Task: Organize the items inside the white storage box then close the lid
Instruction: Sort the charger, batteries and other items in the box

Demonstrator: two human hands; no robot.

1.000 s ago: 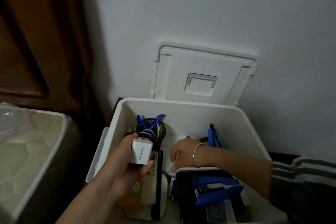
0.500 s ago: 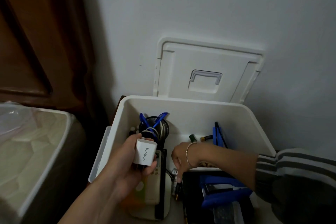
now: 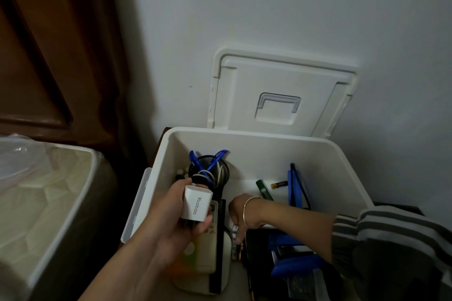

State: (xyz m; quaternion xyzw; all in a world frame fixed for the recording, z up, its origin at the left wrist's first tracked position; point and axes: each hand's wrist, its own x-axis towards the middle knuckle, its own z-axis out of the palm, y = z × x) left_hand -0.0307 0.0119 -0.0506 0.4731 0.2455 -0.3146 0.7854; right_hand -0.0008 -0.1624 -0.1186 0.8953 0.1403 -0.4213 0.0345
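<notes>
The white storage box [image 3: 256,151] sits open against the wall, with its lid [image 3: 281,80] propped upright behind it. Over its left side the left hand [image 3: 171,222] grips a white charger [image 3: 197,205] printed "Yoobao". The right hand [image 3: 238,210] reaches down inside with its fingers curled; whether it holds anything cannot be told.

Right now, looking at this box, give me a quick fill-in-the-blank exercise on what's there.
1. The hand holding the charger is the person's ____.
2. The lid is off the box and leans on the ____.
3. The pens in the mesh cup are ____.
4. The bracelet is on the ____ wrist.
Missing words: left; wall; blue; right.
</notes>
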